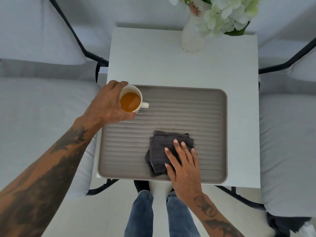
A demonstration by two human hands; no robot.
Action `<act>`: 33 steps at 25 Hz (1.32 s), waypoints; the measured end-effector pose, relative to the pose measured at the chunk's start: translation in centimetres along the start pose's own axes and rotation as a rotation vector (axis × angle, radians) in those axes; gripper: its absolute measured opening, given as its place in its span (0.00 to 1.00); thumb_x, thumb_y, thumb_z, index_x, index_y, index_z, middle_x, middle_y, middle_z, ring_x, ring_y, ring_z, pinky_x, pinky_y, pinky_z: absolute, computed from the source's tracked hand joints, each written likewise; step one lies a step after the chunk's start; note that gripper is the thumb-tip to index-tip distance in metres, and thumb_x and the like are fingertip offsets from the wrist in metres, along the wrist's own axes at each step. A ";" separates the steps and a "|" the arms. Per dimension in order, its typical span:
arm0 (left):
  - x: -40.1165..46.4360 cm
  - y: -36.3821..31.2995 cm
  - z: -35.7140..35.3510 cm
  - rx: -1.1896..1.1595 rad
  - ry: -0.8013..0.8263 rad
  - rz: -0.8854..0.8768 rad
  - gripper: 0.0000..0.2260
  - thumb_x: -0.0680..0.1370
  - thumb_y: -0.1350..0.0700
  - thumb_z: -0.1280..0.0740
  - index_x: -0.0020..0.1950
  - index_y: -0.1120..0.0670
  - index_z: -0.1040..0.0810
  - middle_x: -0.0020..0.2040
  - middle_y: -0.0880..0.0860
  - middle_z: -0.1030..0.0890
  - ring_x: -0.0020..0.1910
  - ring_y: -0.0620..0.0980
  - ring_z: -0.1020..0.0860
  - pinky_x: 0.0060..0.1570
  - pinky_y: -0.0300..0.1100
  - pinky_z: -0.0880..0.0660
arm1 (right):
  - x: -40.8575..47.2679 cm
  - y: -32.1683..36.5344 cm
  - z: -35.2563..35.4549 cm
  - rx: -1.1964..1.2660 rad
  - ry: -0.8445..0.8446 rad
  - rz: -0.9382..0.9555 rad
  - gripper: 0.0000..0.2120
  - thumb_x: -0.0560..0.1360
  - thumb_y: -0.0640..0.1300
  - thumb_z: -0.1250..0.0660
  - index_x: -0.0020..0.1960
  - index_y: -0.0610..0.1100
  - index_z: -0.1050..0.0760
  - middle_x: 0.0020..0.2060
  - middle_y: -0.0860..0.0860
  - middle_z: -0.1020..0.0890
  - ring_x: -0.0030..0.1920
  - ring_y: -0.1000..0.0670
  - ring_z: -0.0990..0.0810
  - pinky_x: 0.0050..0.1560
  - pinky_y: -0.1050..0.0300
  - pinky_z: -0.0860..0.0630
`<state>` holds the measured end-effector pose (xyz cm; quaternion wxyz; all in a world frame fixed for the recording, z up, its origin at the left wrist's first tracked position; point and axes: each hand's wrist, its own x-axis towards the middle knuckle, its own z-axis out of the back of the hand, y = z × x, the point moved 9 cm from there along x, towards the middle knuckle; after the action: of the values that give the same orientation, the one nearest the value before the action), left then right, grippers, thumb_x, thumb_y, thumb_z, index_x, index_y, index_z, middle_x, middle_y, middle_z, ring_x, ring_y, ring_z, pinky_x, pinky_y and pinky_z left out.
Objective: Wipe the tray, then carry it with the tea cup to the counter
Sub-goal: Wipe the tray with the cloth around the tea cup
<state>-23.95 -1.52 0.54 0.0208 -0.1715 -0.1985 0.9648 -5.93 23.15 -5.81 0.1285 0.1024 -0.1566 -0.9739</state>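
Observation:
A grey ribbed tray (201,110) lies on a small white table (179,65). My left hand (107,103) grips a white tea cup (130,100) by its rim at the tray's far left corner; the cup holds amber tea and its handle points right. I cannot tell whether the cup rests on the tray or is lifted just above it. A folded dark grey cloth (162,147) lies on the tray's near middle. My right hand (183,165) presses flat on the cloth with fingers spread.
A white vase (191,38) with white flowers stands at the table's far right. Grey cushioned chairs with black frames flank the table on the left (42,108) and right (287,134). My legs in jeans (160,212) stand before the table.

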 end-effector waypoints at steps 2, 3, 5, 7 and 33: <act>-0.1 0.0 -0.1 -0.019 -0.004 -0.006 0.48 0.63 0.43 0.19 0.77 0.54 0.38 0.73 0.57 0.31 0.69 0.58 0.30 0.61 0.54 0.27 | 0.7 0.4 1.7 0.109 -0.030 -0.044 0.22 0.77 0.53 0.35 0.70 0.52 0.28 0.75 0.48 0.32 0.74 0.45 0.35 0.71 0.38 0.37; -0.2 -0.1 -0.1 -0.029 -0.002 -0.012 0.49 0.64 0.43 0.19 0.78 0.54 0.39 0.74 0.58 0.32 0.69 0.58 0.31 0.63 0.55 0.27 | 1.9 0.9 3.2 0.196 -0.063 -0.060 0.22 0.75 0.52 0.33 0.68 0.51 0.26 0.71 0.48 0.28 0.71 0.46 0.32 0.69 0.39 0.34; -0.4 0.2 -0.2 -0.061 0.016 -0.001 0.52 0.64 0.44 0.19 0.79 0.54 0.43 0.75 0.58 0.35 0.71 0.59 0.32 0.65 0.56 0.28 | 5.9 2.7 6.6 0.389 -0.097 -0.051 0.23 0.75 0.51 0.31 0.69 0.50 0.27 0.67 0.50 0.26 0.66 0.50 0.29 0.67 0.46 0.30; -0.8 1.1 -0.4 -0.129 0.035 0.025 0.54 0.62 0.44 0.18 0.80 0.53 0.46 0.76 0.58 0.37 0.72 0.58 0.33 0.65 0.55 0.30 | 11.3 4.9 8.3 0.541 -0.003 -0.033 0.27 0.76 0.52 0.32 0.73 0.50 0.33 0.69 0.51 0.30 0.68 0.53 0.31 0.69 0.58 0.33; -4.5 6.5 1.1 -0.525 -0.083 0.194 0.43 0.65 0.42 0.21 0.76 0.47 0.35 0.71 0.49 0.29 0.61 0.44 0.26 0.55 0.39 0.25 | 17.1 7.9 7.6 0.414 0.208 -0.036 0.30 0.80 0.59 0.39 0.78 0.53 0.43 0.77 0.52 0.36 0.76 0.52 0.38 0.75 0.54 0.42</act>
<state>-19.89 -8.38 0.43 -0.1251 -0.1498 -0.4248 0.8840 -22.19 13.21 1.15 0.1028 0.2291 -0.3371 -0.9074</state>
